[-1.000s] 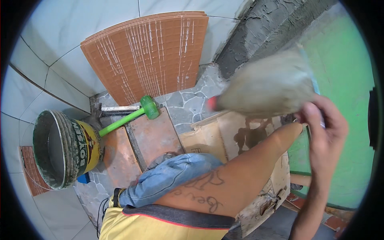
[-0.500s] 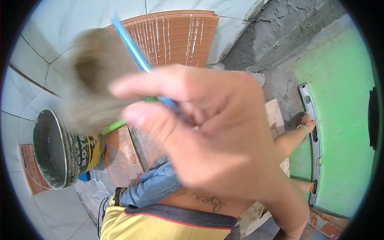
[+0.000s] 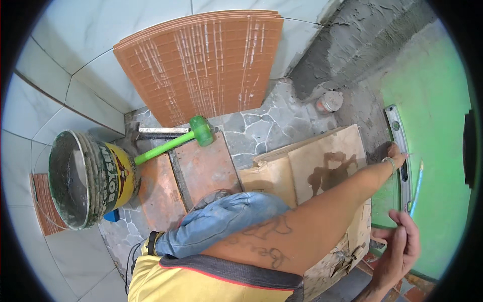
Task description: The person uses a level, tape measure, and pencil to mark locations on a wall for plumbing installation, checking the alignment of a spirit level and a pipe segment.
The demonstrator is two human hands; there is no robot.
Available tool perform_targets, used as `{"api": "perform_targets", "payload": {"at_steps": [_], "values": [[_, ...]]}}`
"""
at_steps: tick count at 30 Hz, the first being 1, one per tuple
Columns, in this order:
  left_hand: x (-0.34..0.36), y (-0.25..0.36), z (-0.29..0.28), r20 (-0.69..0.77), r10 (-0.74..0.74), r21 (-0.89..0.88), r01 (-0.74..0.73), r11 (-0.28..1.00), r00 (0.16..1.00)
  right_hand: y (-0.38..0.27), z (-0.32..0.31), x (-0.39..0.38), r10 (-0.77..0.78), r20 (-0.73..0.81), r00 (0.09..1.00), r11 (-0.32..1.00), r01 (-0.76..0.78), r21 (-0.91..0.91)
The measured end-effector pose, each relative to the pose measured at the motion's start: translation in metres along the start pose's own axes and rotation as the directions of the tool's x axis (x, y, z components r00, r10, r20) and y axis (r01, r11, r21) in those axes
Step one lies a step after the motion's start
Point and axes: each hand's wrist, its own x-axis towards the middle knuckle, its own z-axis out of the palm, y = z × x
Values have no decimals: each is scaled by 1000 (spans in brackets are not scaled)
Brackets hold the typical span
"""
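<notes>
A grey spirit level (image 3: 398, 132) stands on end along the green wall (image 3: 437, 131) at the right. My left hand (image 3: 397, 155), on an outstretched tattooed arm, is closed around the level near its middle. Lower down, my right hand (image 3: 400, 246) pinches a light blue pencil (image 3: 417, 189) close to its bottom end. The pencil points upward just right of the level, with its sharpened tip near the wall; whether it touches I cannot tell. My left hand hides part of the level.
Leaning on the wall tiles is a stack of brown tiles (image 3: 201, 65). A green mallet (image 3: 203, 132) lies on flat tiles (image 3: 206, 161), near a hammer (image 3: 163, 130). At left stands a mortar-stained bucket (image 3: 118, 176). Cardboard (image 3: 312, 151) and a small tub (image 3: 330, 102) sit near the wet cement.
My right hand has moved down and right from in front of the camera, bringing the pencil beside the level. A blurred beige thing has left the view. My left hand stays on the level.
</notes>
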Motion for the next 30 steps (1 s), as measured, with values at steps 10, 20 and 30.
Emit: {"api": "perform_targets", "payload": {"at_steps": [10,20,30], "values": [[92,-72,-67,113,58,-261,-26,965,992,80,-197,3,-43,-596,802,871,-262,-415],[43,-45,1,-69,-130,-204,113,972,989,194,-326,-39,455,-750,479,-64,-823,-565],[34,-40,6,-32,-152,-200,143,969,988,241,-360,-20,514,-741,433,-245,-753,-610]]}}
